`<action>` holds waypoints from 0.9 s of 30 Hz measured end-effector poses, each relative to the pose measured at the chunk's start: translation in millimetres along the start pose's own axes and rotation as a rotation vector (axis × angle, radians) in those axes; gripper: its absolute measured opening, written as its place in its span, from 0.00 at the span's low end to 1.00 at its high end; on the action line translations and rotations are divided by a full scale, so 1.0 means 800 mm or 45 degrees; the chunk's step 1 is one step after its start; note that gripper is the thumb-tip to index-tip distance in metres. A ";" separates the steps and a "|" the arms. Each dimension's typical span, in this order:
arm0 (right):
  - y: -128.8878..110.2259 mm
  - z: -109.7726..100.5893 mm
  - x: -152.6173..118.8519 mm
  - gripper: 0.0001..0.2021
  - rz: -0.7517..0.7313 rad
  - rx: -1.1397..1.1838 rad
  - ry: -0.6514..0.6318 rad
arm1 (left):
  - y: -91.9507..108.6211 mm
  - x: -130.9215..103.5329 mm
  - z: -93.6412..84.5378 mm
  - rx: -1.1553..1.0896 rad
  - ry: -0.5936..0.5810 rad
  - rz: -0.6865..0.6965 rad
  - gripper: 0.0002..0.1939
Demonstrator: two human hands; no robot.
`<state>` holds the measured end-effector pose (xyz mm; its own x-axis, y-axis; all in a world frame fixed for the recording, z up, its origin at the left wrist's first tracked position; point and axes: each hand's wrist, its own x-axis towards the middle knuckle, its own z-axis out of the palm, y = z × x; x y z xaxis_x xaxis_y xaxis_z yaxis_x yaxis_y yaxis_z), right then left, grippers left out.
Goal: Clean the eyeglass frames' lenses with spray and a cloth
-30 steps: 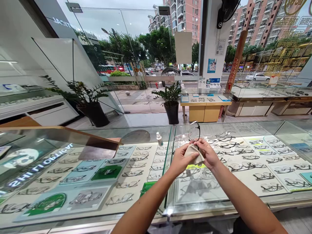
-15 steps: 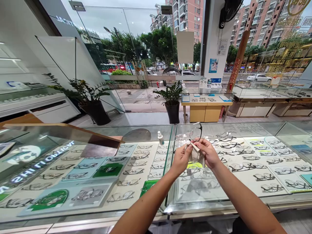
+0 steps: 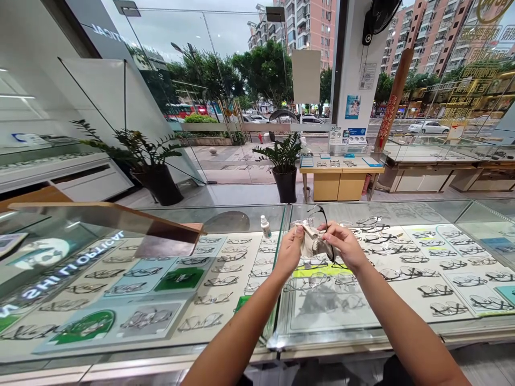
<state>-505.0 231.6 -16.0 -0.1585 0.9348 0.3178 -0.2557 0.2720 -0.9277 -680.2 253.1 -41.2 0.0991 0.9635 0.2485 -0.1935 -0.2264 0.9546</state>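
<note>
Above the glass counter, my left hand [image 3: 290,247] is closed on a beige cleaning cloth [image 3: 311,244], which hangs in folds between my two hands. My right hand [image 3: 345,245] grips a pair of dark-framed eyeglasses [image 3: 325,217] with thumb and fingers. One dark curved part of the glasses rises above the fingers, and another part drops below the cloth. Cloth and fingers hide much of the frame and lenses. To the left of my hands, a small white spray bottle [image 3: 265,227] stands upright on the counter top.
Several rows of eyeglasses [image 3: 414,259] lie inside the glass display counter [image 3: 287,343]. A tilted wooden-edged board [image 3: 104,214] stands on the counter at left. Beyond are potted plants [image 3: 285,182], a small display table [image 3: 341,185] and a glass storefront.
My left hand has moved left, away from my right hand, with the cloth spreading between them. The glasses have turned and dropped lower.
</note>
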 end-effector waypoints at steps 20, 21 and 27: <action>0.009 -0.002 0.001 0.20 -0.140 -0.352 -0.016 | 0.011 0.006 -0.009 -0.001 0.000 0.015 0.39; 0.009 0.000 0.001 0.20 -0.141 -0.350 -0.031 | 0.012 0.006 -0.009 -0.001 -0.014 0.016 0.39; 0.013 0.004 -0.002 0.19 -0.103 -0.393 -0.075 | 0.013 0.006 -0.009 -0.044 -0.009 -0.041 0.38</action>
<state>-510.7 232.2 -25.6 -0.2069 0.8950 0.3951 0.0300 0.4095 -0.9118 -689.0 256.7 -31.4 0.1130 0.9691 0.2191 -0.2238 -0.1900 0.9559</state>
